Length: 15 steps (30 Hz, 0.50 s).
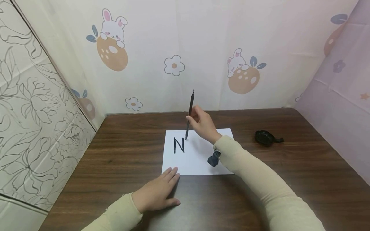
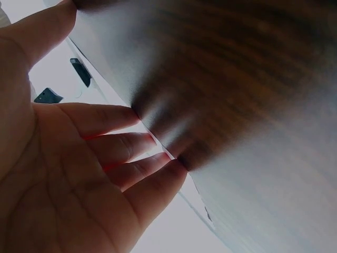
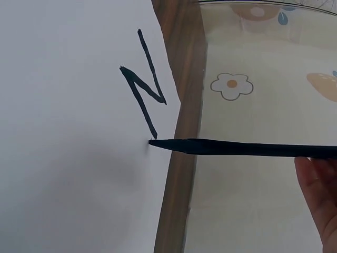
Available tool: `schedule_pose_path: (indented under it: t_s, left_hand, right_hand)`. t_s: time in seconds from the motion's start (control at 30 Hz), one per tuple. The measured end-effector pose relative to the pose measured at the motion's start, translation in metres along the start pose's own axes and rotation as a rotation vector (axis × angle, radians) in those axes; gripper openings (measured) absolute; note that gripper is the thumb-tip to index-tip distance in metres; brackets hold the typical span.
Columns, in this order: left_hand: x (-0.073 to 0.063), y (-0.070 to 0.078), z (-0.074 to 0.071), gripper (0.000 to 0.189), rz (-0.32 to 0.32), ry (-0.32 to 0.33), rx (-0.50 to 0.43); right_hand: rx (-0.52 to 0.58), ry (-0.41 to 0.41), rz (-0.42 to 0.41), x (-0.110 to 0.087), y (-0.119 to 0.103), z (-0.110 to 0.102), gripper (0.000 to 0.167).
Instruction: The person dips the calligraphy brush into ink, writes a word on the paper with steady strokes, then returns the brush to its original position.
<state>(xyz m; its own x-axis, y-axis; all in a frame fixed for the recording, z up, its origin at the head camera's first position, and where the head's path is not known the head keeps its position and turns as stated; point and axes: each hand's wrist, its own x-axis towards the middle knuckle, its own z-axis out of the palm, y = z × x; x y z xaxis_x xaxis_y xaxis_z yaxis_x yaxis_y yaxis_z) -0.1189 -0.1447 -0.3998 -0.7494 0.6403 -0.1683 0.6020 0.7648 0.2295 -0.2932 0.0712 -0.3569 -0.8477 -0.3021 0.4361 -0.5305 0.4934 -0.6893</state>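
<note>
My right hand (image 1: 203, 125) pinches a dark, slender calligraphy brush (image 1: 190, 107) between thumb and fingers, holding it nearly upright. Its pointed tip is right at the sheet of white paper (image 1: 199, 160), close to the top of the right stroke of a black letter N (image 1: 179, 145). In the right wrist view the brush (image 3: 231, 148) crosses sideways, with its tip beside the end of the N (image 3: 145, 84). At the sheet's lower left corner, my left hand (image 1: 157, 191) lies palm down, fingers straight and fingertips on the paper's edge. From below, the left wrist view shows those fingers (image 2: 124, 145).
A black, glossy dish with a short stem (image 1: 265, 138) sits on the brown wooden table (image 1: 130, 144) to the right of the paper. Behind the table hangs a pale curtain (image 1: 202, 38) with rabbits and flowers. A small dark camera (image 1: 214, 159) is strapped to the right wrist.
</note>
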Motion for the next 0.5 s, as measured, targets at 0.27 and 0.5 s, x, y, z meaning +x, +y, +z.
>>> schedule_pose_path:
  t_s: [0.27, 0.5]
  left_hand:
    - [0.0003, -0.0004, 0.0002, 0.082, 0.002, -0.003, 0.004]
    - [0.0004, -0.0006, -0.0003, 0.082, -0.007, -0.014, -0.004]
  right_hand:
    - [-0.002, -0.023, 0.001, -0.0034, -0.0015, -0.0003, 0.016]
    - [-0.002, -0.038, -0.006, -0.0064, -0.0021, -0.0025, 0.016]
